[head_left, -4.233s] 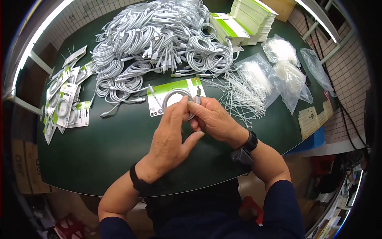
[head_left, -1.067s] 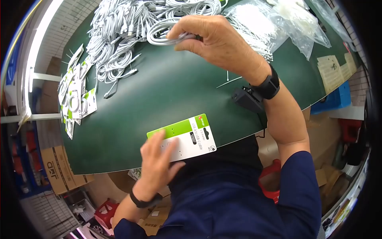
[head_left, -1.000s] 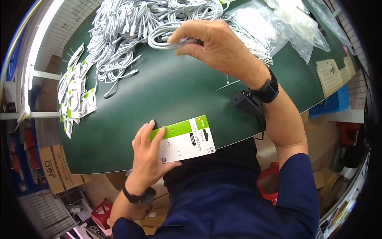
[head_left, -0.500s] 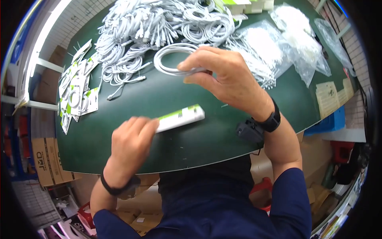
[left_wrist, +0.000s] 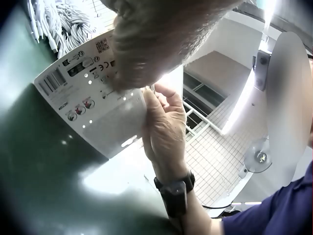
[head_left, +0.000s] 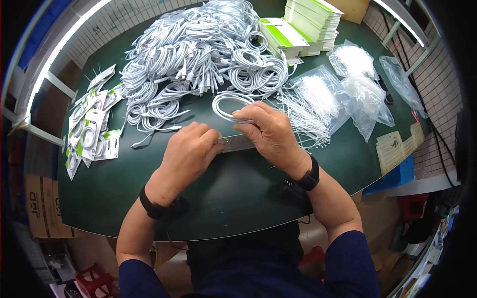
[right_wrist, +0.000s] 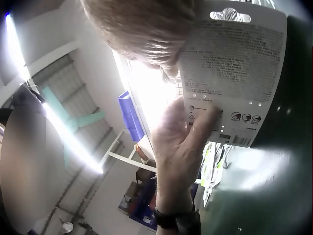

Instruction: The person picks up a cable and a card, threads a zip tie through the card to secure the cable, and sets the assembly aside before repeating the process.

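My left hand (head_left: 189,149) pinches one end of a printed cardboard packaging card (head_left: 237,144), seen almost edge-on in the head view. The card's back, with a barcode and small icons, shows in the left wrist view (left_wrist: 93,93). In the right wrist view, fine print and a hanging slot show at its other end. My right hand (head_left: 273,133) pinches a coiled white USB cable (head_left: 216,108) between thumb and fingers, over the card's far edge. The card's right end overlaps the right hand's thumb, and the right fingers hide part of the coil.
A big heap of coiled cables (head_left: 194,44) lies at the back of the green table (head_left: 208,208). Stacked cards (head_left: 318,30) stand behind right. Loose zip ties (head_left: 303,119) and plastic bags (head_left: 365,89) lie right. Cards with cables attached (head_left: 89,134) are piled left.
The left hand has picked the card up from the table's front edge and brought it up to the right hand. The right hand still holds the coil, now lower and nearer the left hand.
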